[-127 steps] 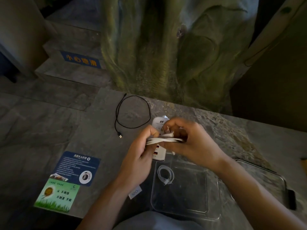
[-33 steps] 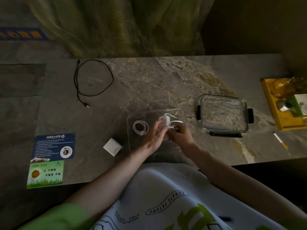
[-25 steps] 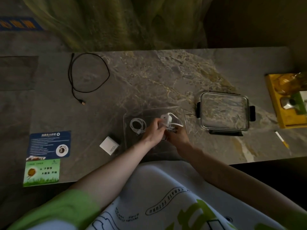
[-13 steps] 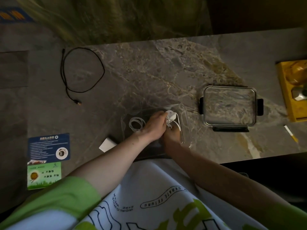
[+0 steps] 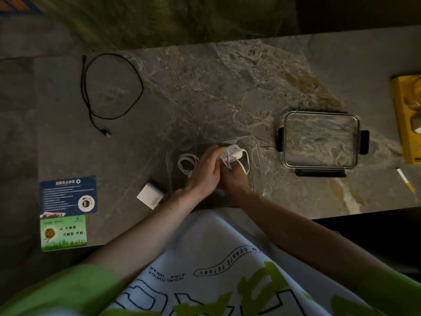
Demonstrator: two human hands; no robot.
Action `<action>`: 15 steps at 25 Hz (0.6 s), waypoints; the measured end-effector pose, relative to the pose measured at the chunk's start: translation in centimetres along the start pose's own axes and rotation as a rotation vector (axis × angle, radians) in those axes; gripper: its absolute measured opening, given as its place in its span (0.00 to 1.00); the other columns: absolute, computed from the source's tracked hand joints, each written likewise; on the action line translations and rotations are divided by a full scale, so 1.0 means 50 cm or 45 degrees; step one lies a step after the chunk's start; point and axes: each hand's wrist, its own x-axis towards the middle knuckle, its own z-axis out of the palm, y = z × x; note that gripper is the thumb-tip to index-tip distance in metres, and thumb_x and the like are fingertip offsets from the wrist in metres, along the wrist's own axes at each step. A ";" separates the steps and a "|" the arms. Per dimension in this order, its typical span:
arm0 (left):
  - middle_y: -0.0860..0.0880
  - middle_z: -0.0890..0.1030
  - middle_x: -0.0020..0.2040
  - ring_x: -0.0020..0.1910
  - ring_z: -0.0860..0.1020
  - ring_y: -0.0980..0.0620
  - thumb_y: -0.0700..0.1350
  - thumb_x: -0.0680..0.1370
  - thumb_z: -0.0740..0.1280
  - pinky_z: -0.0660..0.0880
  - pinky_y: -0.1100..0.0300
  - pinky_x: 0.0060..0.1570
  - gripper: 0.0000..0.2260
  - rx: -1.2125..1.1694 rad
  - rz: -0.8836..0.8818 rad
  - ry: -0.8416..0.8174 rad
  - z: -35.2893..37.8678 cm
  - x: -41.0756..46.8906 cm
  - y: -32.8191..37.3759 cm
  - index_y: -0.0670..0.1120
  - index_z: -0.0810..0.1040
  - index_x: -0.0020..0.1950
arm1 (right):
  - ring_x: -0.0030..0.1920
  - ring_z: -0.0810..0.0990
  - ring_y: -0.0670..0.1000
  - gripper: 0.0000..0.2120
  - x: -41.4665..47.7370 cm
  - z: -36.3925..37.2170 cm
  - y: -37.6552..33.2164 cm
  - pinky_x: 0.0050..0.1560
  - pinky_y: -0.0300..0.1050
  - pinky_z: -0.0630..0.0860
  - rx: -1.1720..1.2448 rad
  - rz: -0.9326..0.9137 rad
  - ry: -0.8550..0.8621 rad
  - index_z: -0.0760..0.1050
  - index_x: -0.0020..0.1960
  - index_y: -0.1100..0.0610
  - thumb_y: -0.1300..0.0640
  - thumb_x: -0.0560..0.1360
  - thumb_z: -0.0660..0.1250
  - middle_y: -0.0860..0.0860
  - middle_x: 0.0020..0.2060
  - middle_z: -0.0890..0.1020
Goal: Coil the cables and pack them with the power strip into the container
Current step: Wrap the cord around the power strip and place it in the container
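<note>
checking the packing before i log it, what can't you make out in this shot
All head view.
1. right hand: fingers hidden behind the left hand, grip unclear.
2. power strip: near end covered by both hands.
3. yellow box: cut off by the right edge.
4. blue card: print too small to read.

1. Container [image 5: 257,160], around the grip: clear, glossy plastic.
2. Power strip [image 5: 235,151], in the grip: smooth white plastic.
3. Lid [image 5: 319,137], right of the grip: clear and glossy, with matt black clips.
4. Table [image 5: 205,87], beneath: veined stone look, dull sheen.
5. Cable [image 5: 106,133], far left: black, matt.
6. Cards [image 5: 68,195], left: printed paper.
</note>
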 end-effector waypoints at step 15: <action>0.43 0.63 0.74 0.73 0.62 0.46 0.30 0.77 0.57 0.55 0.60 0.74 0.23 0.222 -0.084 -0.082 -0.012 -0.008 -0.018 0.39 0.66 0.72 | 0.22 0.75 0.35 0.05 -0.038 -0.021 -0.029 0.23 0.28 0.67 0.053 -0.045 -0.307 0.74 0.54 0.58 0.65 0.79 0.62 0.48 0.30 0.75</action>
